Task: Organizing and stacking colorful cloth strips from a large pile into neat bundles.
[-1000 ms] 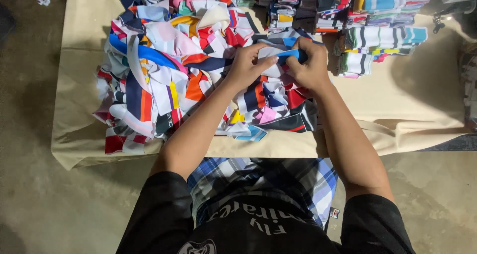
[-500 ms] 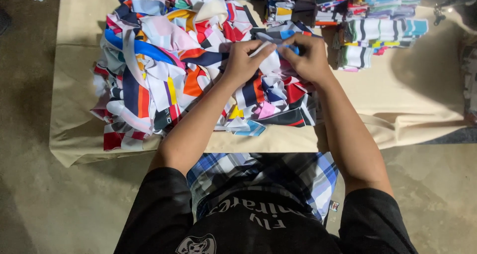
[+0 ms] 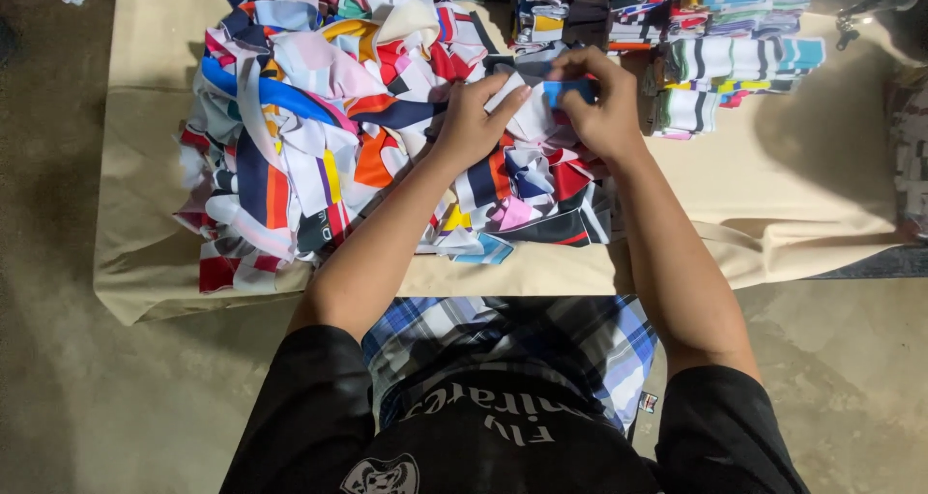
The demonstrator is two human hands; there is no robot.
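Both hands meet over the heap of coloured cloth pieces [image 3: 387,127] in the head view, now pinching closer together than half a second ago: left hand [image 3: 474,117] closed on a white strip [image 3: 527,117], right hand [image 3: 604,112] at its three o'clock nipping a blue strip [image 3: 570,90]. Folded stacks [image 3: 725,59] sit at two o'clock on the beige-covered table [image 3: 822,194].

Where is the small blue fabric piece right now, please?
In the head view, the blue fabric piece is pinched in the right hand, beside the left hand, above the loose scrap heap.
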